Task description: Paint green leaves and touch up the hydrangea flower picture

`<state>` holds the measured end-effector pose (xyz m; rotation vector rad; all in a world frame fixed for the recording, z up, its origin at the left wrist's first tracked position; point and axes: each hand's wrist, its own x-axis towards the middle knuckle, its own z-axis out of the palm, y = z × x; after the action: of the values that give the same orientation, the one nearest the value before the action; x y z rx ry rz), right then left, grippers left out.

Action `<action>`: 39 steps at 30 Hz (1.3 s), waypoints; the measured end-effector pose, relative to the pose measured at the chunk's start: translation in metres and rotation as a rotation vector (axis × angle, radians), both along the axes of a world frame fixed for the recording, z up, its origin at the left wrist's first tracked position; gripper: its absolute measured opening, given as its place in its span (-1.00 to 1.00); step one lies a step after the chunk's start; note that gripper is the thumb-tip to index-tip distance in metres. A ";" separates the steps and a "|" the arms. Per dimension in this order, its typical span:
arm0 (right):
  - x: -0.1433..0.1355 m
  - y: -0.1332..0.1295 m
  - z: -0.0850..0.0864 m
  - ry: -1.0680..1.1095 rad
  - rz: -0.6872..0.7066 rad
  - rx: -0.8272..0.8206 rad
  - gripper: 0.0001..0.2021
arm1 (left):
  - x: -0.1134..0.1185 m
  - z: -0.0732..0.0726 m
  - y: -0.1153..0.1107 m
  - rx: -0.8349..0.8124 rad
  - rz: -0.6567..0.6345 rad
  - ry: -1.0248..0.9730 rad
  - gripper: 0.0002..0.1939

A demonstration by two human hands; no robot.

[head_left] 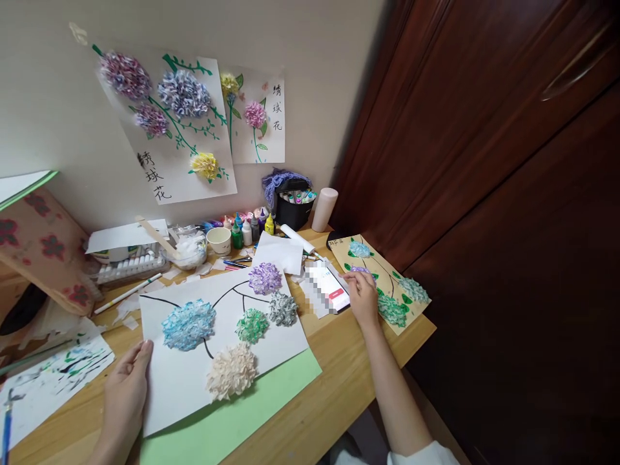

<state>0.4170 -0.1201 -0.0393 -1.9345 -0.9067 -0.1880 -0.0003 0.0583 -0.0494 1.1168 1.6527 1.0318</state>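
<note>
Holding white paper sheet with five ruffled flowers [224,327] by left edge in left hand [126,389] | right of grip, over light-green paper [285,386] | right hand [363,296] beside bright-screened smartphone [334,284], unable to judge closure

Bare desk [334,365] stretches before the phone [338,294]; paint bottles [237,236] obstruct the far side.

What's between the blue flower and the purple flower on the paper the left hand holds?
Just a curved black line on the white paper. The head view shows it.
</note>
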 end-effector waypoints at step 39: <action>-0.094 0.043 0.025 1.032 0.916 -0.336 -0.69 | -0.011 0.019 -0.022 0.064 -0.064 -0.265 -0.40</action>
<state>0.3229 -0.0769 -0.0148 -1.3726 -0.9900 1.4226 -0.0112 0.0360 -0.0301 1.0190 1.3741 1.1448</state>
